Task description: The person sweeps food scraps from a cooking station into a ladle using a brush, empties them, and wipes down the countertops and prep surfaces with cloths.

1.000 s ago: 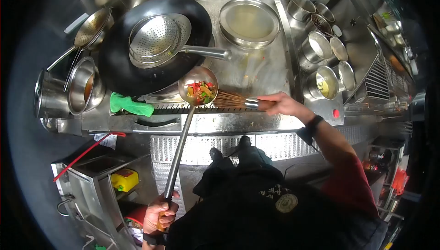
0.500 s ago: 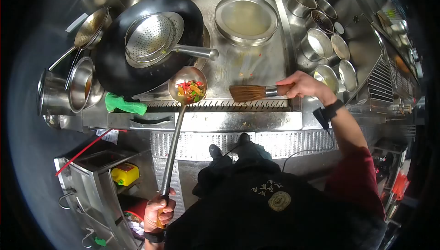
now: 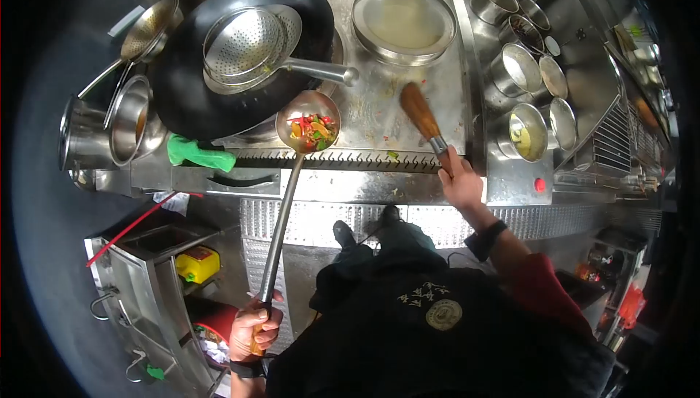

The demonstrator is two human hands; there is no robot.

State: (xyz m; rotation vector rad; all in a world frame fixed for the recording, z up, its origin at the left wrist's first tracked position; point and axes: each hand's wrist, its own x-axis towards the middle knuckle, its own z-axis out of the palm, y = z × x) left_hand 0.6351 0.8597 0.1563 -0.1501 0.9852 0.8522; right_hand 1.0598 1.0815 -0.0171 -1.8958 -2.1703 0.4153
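Observation:
My left hand (image 3: 255,327) is wrapped round the wooden handle end of a long ladle (image 3: 286,208). The ladle's bowl lies at the front of the stove, by the wok's rim, holding chopped red, orange and green vegetables (image 3: 313,132). My right hand (image 3: 462,182) grips the handle of a brown bristle wok brush (image 3: 421,112), its bristles pointing away from me over the steel stovetop (image 3: 379,103). Small food scraps are scattered on the metal near the brush. A black wok (image 3: 179,92) at the left carries a perforated strainer (image 3: 244,44) with a steel handle.
Behind the brush sits a round steel pan of cloudy liquid (image 3: 403,22). Several steel pots (image 3: 518,70) crowd the right side. A slotted drain (image 3: 343,159) runs along the front edge. A green cloth (image 3: 200,154) lies at the left, near a steel bowl (image 3: 130,117).
My right hand has moved left and toward me, and the brush has swung from pointing left to pointing away. A green scrap now lies at the drain. My left hand keeps its hold on the ladle.

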